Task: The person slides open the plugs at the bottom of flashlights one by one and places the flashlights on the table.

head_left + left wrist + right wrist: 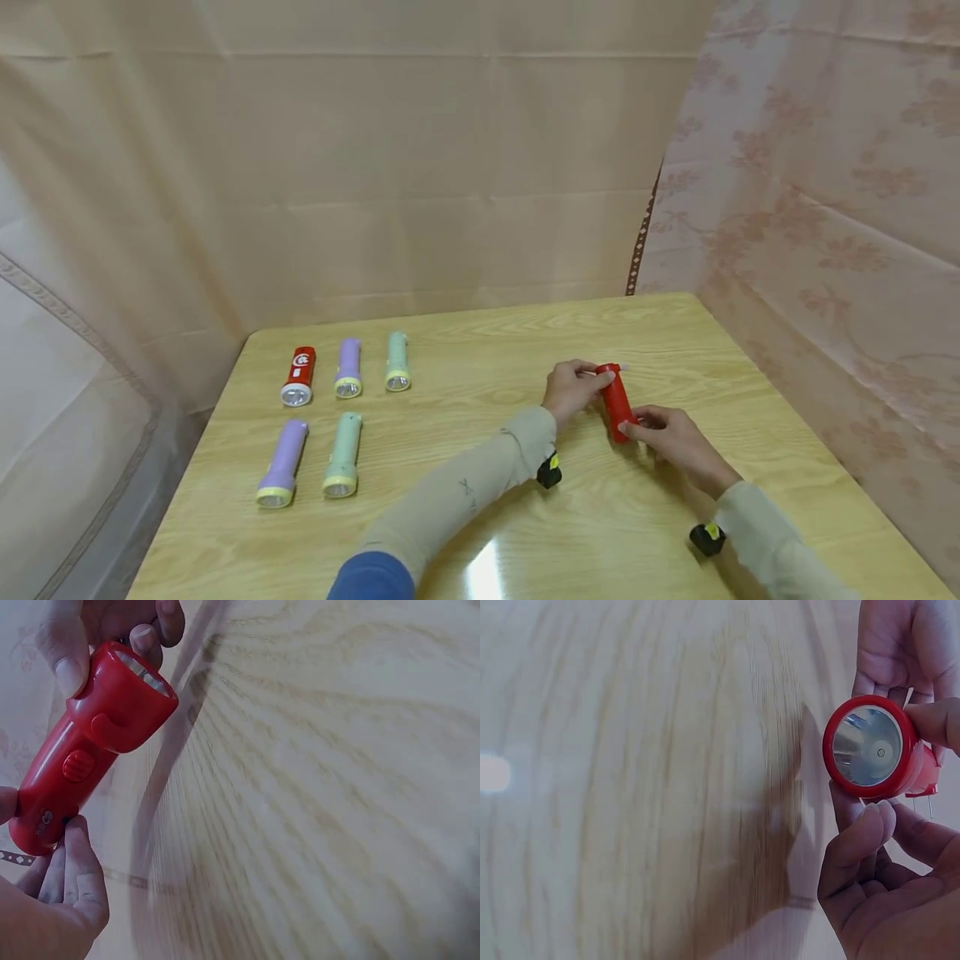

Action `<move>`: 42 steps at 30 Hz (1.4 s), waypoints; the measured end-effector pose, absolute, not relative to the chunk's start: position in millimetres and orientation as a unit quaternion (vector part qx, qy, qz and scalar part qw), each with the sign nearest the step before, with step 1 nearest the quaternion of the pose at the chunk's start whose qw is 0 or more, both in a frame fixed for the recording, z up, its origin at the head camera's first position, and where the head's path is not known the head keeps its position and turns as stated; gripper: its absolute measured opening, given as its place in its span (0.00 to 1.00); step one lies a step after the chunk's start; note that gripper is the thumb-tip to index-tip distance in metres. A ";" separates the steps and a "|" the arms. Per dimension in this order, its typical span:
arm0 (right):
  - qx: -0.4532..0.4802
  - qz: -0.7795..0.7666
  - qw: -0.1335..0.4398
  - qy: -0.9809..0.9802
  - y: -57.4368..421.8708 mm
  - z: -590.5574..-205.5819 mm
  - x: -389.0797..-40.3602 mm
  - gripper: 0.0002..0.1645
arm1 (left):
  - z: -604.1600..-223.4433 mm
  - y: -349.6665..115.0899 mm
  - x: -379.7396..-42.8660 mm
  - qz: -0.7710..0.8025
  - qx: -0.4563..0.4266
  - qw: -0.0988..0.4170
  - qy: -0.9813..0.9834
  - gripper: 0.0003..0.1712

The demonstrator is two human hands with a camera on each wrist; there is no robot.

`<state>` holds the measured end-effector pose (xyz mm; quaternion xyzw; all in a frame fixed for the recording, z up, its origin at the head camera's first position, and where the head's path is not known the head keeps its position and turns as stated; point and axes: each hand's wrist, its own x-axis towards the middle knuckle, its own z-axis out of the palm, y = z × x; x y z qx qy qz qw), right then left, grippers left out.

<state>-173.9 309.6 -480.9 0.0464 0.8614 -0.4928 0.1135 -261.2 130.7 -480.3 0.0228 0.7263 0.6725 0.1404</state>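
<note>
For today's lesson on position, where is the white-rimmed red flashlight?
In the head view, the white-rimmed red flashlight lies at the back left of the table, beside a purple flashlight.

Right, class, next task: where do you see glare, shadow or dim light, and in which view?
Head: brightest, white glare on the table near the bottom edge, shadow by the right hand. Left wrist: dim, held torch reasonably sharp, the table's grain looking stretched. Right wrist: also dim, a bright spot at the left edge, broad shadow low in the middle.
</note>
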 end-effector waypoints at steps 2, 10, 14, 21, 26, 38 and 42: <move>0.049 -0.491 0.112 0.862 313.0 -480.9 -174.7 0.35 | -480.0 135.2 -262.6 0.672 0.022 0.141 0.727 0.16; 0.055 -0.495 0.115 0.860 325.3 -479.9 -178.9 0.37 | -480.5 151.8 -272.3 0.675 0.019 0.145 0.723 0.12; 0.063 -0.485 0.116 0.864 332.5 -482.1 -179.5 0.36 | -482.6 159.3 -274.9 0.671 0.013 0.154 0.725 0.12; 0.072 -0.481 0.113 0.866 340.0 -483.5 -185.4 0.38 | -483.4 165.0 -282.0 0.681 0.016 0.163 0.714 0.12; 0.071 -0.466 0.117 0.874 339.2 -481.8 -192.9 0.38 | -482.4 165.7 -287.1 0.678 0.001 0.155 0.718 0.11; 0.086 -0.464 0.121 0.874 343.0 -479.7 -204.5 0.42 | -491.7 167.8 -293.9 0.674 0.026 0.154 0.722 0.21; 0.090 -0.474 0.118 0.868 343.4 -478.9 -206.2 0.42 | -490.0 168.2 -293.7 0.665 0.035 0.159 0.729 0.25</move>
